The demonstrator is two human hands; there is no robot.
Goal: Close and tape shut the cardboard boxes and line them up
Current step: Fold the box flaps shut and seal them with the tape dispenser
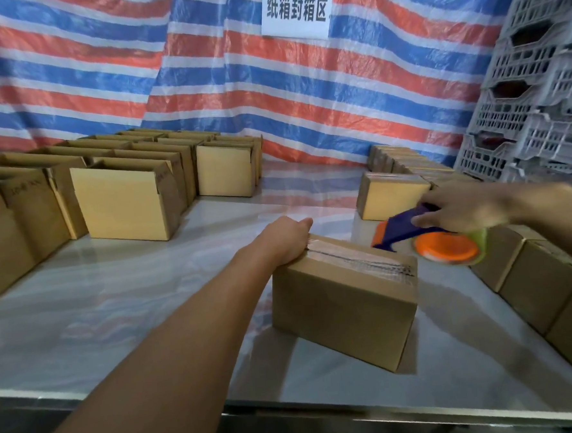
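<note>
1. The cardboard box (344, 310) being worked on lies on the table (116, 310). Its flaps are shut and a strip of clear tape (364, 261) runs along its top seam.
2. The left hand (288, 241) grips the box's far left end, fingers curled over the edge, steadying it.
3. The right hand (462, 212) is closed round a blue-and-orange tape dispenser (426, 239), which is just above the box's right end. Blur hides whether the tape is cut free.
4. The taping of this box looks done or nearly so.
5. The next move probably calls for sliding the box to the right, flush with the row of sealed boxes (543, 284). After that comes one of the open boxes (126, 199) well to its left.
</note>
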